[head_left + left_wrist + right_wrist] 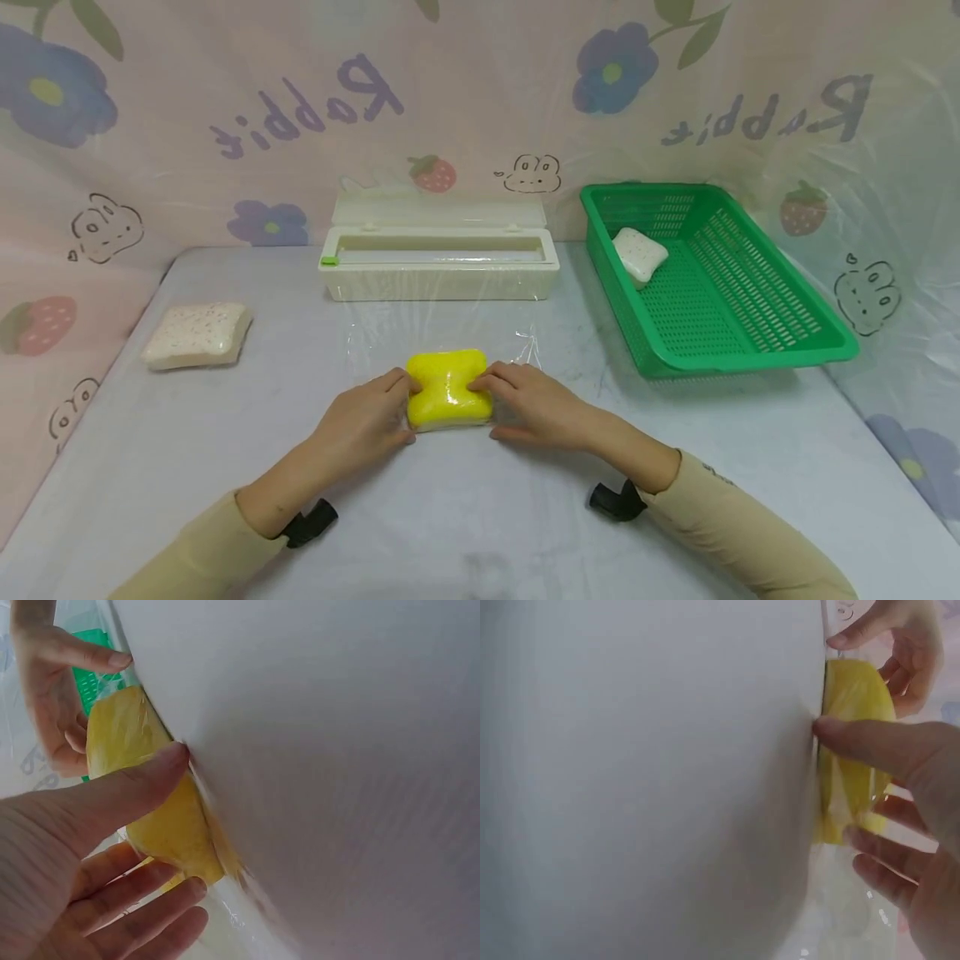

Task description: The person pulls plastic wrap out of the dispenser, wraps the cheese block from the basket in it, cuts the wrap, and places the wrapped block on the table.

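Observation:
A yellow sponge [450, 400], narrowed at its waist and pale underneath, lies flat on the table with glossy cling film [375, 333] over it. My left hand [367, 417] grips its left end, a fingertip in the waist notch and the thumb low at the near edge. From the other side my right hand [543, 406] holds the right end the same way. In the left wrist view, the left thumb [127, 791] lies against the film-covered side of the sponge [169, 832]. The right thumb [877, 742] touches it likewise in the right wrist view.
Behind the sponge stands a white cling film dispenser [442, 282], lid up, its film running toward me. A white speckled sponge-like block [197, 335] lies at the left. Back right, a green basket [750, 364] holds a similar white block [640, 254]. A printed curtain [465, 100] hangs behind.

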Tool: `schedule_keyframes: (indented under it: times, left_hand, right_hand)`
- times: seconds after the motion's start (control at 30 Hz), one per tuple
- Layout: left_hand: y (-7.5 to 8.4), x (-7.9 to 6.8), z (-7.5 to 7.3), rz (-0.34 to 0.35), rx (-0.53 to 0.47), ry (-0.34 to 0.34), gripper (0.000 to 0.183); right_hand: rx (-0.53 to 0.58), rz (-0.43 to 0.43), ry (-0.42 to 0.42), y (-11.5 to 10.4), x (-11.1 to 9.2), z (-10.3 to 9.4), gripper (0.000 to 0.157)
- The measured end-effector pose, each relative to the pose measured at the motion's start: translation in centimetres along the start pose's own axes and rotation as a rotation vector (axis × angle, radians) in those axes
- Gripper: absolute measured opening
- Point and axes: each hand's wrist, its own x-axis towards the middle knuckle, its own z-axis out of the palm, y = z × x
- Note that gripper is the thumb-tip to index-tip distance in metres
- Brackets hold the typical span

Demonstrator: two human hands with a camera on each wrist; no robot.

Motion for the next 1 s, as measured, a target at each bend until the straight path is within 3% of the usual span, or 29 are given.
schedule_keyframes:
  times: [0.23, 0.37, 0.53, 1.0]
  left_hand:
    - [-0.2, 0.5, 0.5, 0.025, -0.009, 0.053, 0.037]
    - [-0.6, 0.5, 0.4, 0.023, -0.043, 0.058, 0.032]
    - [-1.0, 0.5, 0.1, 0.002, -0.118, 0.058, 0.032]
    - [-1.7, 0.7, -0.8, -0.012, -0.208, 0.067, 0.043]
  right_hand:
    - [0.016, -0.011, 0.007, 0.4, 0.7, 0.4, 0.042]
    - [0.085, -0.001, -0.011, 0.6, 0.9, 0.2, 0.036]
    - [0.17, 0.016, -0.018, 0.8, 1.0, -0.1, 0.032]
    - [0.307, 0.083, 0.004, 1.5, 1.7, -1.3, 0.03]
